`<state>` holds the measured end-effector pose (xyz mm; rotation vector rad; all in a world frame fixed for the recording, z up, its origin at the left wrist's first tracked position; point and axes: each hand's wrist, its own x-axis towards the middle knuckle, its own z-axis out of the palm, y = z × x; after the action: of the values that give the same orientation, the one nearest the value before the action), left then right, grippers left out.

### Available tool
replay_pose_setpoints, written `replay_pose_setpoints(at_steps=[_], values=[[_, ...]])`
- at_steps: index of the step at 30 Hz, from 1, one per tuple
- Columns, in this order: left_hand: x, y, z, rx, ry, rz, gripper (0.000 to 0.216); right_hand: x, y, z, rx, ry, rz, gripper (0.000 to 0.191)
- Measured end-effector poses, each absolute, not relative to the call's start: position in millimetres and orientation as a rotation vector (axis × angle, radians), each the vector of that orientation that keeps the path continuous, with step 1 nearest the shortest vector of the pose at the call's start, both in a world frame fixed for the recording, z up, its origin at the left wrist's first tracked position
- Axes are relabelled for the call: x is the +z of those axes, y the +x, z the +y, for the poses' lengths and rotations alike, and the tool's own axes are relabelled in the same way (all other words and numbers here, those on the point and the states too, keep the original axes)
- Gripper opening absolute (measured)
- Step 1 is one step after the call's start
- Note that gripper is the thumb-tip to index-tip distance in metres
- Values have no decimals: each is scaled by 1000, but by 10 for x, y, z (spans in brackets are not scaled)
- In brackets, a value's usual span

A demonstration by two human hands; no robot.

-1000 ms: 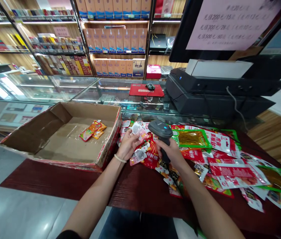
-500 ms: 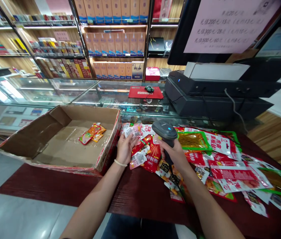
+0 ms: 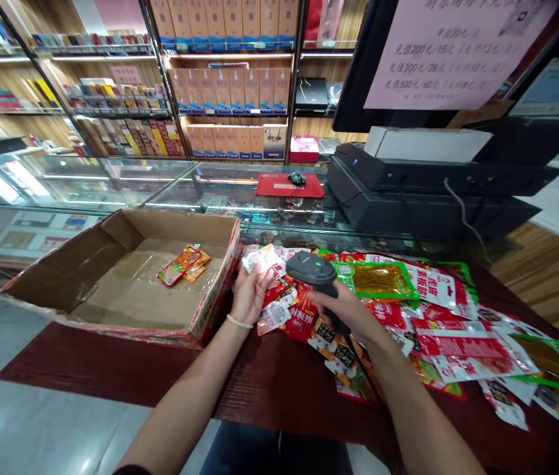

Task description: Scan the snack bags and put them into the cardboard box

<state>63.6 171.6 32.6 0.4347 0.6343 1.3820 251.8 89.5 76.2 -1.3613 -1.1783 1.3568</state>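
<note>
My left hand (image 3: 251,290) is closed on a small snack packet (image 3: 261,259), its pale printed side turned up beside the box. My right hand (image 3: 346,305) grips a black barcode scanner (image 3: 312,269) by its handle. The scanner's head points left at the packet, a short gap apart, and a green light shows on top. Below both hands lies a spread of snack packets, among them a red bag (image 3: 303,318) and a packet with a printed code (image 3: 275,315). To the right is a green-edged packet (image 3: 377,280) with brown contents.
An open cardboard box (image 3: 126,320) with a few orange-red packets (image 3: 180,265) inside stands at left on the dark red table (image 3: 260,382). Behind runs a glass counter (image 3: 220,188) with a red mouse pad (image 3: 279,185). A monitor (image 3: 353,86) and black machine (image 3: 432,198) stand at right.
The scanner has moved left, closer to the packet in my left hand, and its light has turned from blue to green. The held packet looks brighter and slightly tilted.
</note>
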Motion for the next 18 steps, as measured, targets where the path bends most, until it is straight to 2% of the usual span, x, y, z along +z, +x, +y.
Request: replay_pose_setpoints(at_steps=[5, 9, 14, 18], values=[[393, 690, 1667, 1445, 579, 636, 37, 804, 2501, 902, 1325, -1271, -1092, 35], [809, 700, 1450, 1521, 803, 655, 31, 806, 2520, 900, 1307, -1183, -1012, 39], [1573, 218, 1255, 1784, 1643, 873, 31, 815, 2480, 875, 1259, -1170, -1024, 38], [1809, -482, 1492, 1819, 2261, 1326, 35, 845, 2424, 856, 1269, -1134, -1079, 35]])
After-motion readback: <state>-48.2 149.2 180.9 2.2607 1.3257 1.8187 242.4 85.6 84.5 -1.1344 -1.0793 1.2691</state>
